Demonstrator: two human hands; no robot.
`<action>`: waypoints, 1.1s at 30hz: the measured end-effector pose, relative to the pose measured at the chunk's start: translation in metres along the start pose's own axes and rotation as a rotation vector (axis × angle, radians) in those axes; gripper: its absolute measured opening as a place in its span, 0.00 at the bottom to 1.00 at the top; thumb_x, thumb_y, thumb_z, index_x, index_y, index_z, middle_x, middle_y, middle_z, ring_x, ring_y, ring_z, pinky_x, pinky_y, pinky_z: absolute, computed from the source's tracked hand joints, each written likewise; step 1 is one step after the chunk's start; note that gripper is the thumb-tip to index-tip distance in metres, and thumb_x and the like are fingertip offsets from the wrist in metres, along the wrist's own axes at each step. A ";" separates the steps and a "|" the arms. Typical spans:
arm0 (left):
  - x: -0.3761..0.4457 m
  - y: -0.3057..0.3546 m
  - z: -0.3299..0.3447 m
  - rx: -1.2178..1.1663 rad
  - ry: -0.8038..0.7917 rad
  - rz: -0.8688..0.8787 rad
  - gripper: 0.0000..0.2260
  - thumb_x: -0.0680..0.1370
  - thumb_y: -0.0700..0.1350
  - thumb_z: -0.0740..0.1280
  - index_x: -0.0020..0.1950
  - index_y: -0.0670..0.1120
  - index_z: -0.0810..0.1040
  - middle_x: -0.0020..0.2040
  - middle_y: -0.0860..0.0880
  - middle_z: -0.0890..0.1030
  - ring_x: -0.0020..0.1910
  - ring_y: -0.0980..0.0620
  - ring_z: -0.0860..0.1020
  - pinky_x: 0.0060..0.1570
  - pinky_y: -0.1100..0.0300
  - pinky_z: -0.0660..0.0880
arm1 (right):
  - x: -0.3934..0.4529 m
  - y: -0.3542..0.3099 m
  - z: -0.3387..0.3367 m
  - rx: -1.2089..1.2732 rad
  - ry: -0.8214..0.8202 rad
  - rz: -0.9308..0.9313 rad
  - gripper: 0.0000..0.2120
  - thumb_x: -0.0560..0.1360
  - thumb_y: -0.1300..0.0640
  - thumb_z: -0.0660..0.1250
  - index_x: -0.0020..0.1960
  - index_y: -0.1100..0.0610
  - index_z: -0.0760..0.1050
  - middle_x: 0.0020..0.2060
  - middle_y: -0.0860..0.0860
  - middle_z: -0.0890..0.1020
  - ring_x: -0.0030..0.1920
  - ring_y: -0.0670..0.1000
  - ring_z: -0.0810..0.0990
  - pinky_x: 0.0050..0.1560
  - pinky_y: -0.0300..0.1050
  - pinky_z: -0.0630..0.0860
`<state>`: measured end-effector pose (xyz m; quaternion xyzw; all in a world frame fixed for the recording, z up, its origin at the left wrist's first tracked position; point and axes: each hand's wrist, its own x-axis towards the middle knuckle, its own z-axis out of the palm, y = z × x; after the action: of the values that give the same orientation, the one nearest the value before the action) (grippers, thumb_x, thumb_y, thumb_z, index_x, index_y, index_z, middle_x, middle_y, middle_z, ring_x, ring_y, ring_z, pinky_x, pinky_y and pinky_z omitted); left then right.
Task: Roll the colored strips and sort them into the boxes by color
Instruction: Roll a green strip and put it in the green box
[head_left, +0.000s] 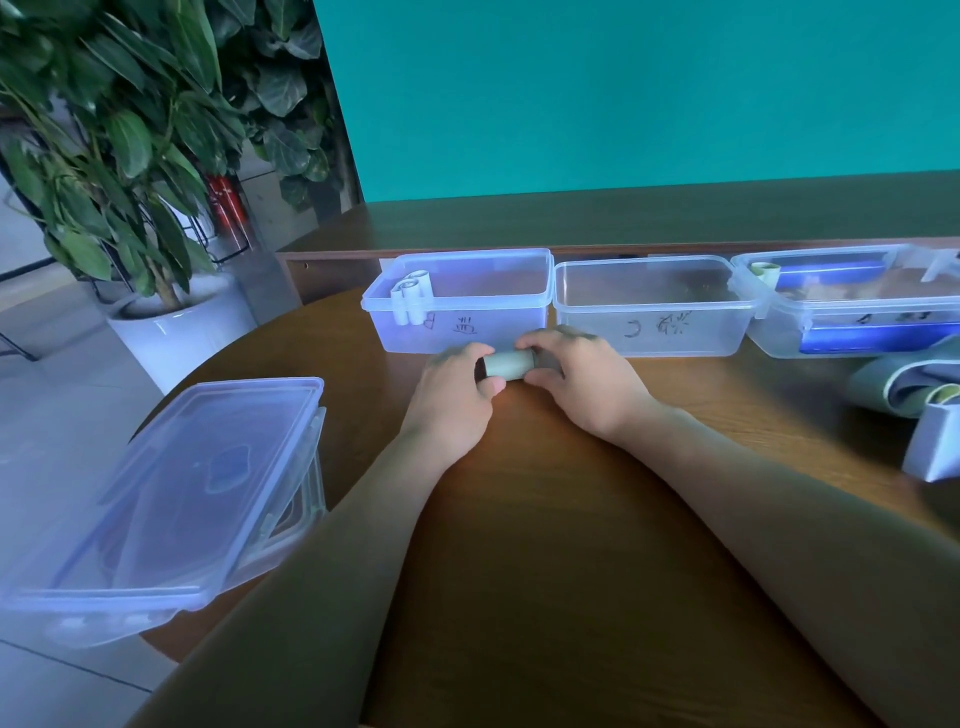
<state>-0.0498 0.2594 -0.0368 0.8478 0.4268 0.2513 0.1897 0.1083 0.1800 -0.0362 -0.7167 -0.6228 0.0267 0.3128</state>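
Note:
A grey-green rolled strip (510, 363) lies sideways just above the wooden table (545, 519), held between both hands. My left hand (457, 387) grips its left end with thumb and curled fingers. My right hand (582, 379) curls over its right end. Behind them stand three clear boxes in a row. The left box (467, 317) holds a few pale rolls (413, 293) in its left corner. Nothing shows inside the middle box (652, 317). The right box (852, 306) has a green roll (764, 270) at its left end and something blue inside.
A stack of clear lids (171, 499) overhangs the table's left edge. Loose grey-green strips (904, 382) and a pale strip (935, 447) lie at the far right. A potted plant (130, 156) in a white pot stands on the floor to the left.

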 end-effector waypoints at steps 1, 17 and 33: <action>0.000 0.001 -0.001 -0.009 0.008 0.000 0.17 0.82 0.47 0.66 0.70 0.50 0.74 0.63 0.51 0.79 0.63 0.50 0.75 0.64 0.52 0.72 | 0.000 0.000 0.000 0.009 0.001 -0.001 0.17 0.80 0.56 0.68 0.69 0.50 0.75 0.61 0.50 0.79 0.58 0.53 0.77 0.61 0.53 0.74; -0.057 0.049 -0.015 -0.827 0.128 0.036 0.10 0.79 0.43 0.71 0.60 0.47 0.83 0.51 0.56 0.85 0.53 0.57 0.83 0.55 0.55 0.81 | -0.067 -0.005 -0.035 0.704 -0.065 0.060 0.09 0.82 0.60 0.66 0.61 0.57 0.80 0.52 0.52 0.84 0.34 0.45 0.77 0.37 0.32 0.72; -0.096 0.175 -0.012 -0.783 -0.163 0.242 0.22 0.74 0.39 0.75 0.64 0.55 0.78 0.48 0.62 0.85 0.49 0.64 0.83 0.46 0.74 0.74 | -0.165 0.018 -0.165 0.636 0.093 0.153 0.12 0.78 0.57 0.71 0.61 0.49 0.81 0.51 0.46 0.86 0.49 0.50 0.83 0.43 0.42 0.79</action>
<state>0.0040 0.0836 0.0415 0.7727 0.1798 0.3473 0.5000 0.1582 -0.0389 0.0296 -0.6282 -0.5129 0.2105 0.5459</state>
